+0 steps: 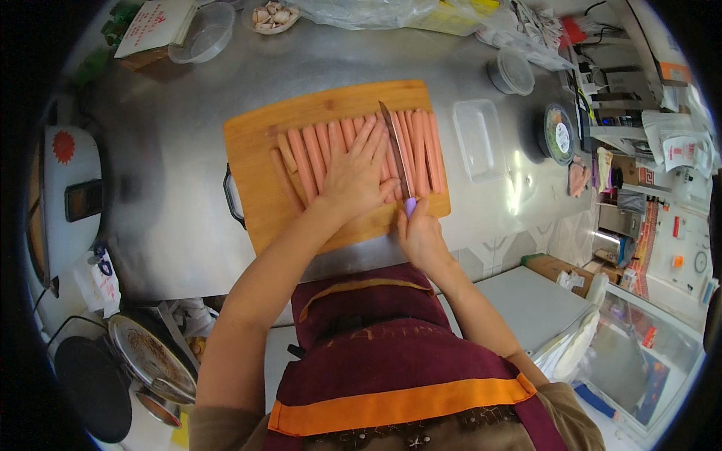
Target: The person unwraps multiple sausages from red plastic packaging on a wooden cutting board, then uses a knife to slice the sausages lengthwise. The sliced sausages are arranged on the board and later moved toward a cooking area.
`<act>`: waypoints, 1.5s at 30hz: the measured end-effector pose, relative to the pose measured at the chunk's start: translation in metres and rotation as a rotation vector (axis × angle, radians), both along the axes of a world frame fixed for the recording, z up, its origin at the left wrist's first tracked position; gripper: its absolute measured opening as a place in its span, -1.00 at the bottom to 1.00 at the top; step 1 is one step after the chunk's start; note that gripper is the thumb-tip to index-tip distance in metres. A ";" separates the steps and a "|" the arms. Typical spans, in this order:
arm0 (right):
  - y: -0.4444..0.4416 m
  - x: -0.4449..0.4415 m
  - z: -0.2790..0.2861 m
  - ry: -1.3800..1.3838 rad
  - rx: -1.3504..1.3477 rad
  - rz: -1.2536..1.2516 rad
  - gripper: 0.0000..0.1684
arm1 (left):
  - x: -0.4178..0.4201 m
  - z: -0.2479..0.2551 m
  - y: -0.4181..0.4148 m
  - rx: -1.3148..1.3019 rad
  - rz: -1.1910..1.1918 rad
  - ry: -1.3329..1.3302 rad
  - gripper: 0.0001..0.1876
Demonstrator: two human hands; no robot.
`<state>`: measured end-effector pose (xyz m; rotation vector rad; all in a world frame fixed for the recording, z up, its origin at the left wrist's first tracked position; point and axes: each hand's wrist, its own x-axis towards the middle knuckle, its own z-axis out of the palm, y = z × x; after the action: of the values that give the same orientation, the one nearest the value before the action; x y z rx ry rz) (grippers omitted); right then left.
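Note:
A row of several pink sausages (pixel 307 155) lies side by side on a wooden cutting board (pixel 271 228). My left hand (pixel 358 169) rests flat across the middle of the row, fingers stretched toward the board's far side, covering parts of the sausages under it. In my right hand (pixel 422 228) is the purple handle of a kitchen knife (pixel 398 146). Its long blade points away from me and lies along the sausages, just right of my left fingers. Whether the edge has entered a sausage cannot be made out. A browner, shorter piece (pixel 286 152) sits near the row's left end.
The board lies on a stainless steel table (pixel 169 225). To its right are a clear rectangular plastic container (pixel 479 141), a round lidded tub (pixel 510 72) and a packed bowl (pixel 557 134). A bowl of garlic cloves (pixel 273 18) and a round clear tub (pixel 203 34) stand at the back.

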<state>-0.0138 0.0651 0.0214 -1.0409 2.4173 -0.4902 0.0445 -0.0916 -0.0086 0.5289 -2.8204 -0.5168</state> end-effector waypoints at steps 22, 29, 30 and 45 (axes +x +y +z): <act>-0.004 -0.020 0.025 -0.377 -0.012 -0.056 -0.70 | -0.003 0.006 0.010 -0.130 -0.023 -0.035 -0.28; -0.006 -0.015 0.053 -0.138 -0.102 0.000 -0.69 | -0.002 0.000 0.009 -0.118 -0.014 -0.063 -0.26; -0.005 -0.010 0.053 -0.052 -0.167 0.015 -0.69 | -0.002 0.000 0.009 -0.125 -0.022 -0.069 -0.26; -0.003 0.021 0.020 -0.026 -0.151 -0.052 -0.68 | 0.017 0.002 -0.001 -0.076 -0.014 -0.055 -0.23</act>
<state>0.0074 0.0617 0.0413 -1.0290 2.4200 -0.7086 0.0619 -0.0922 -0.0064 0.5172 -2.8848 -0.4012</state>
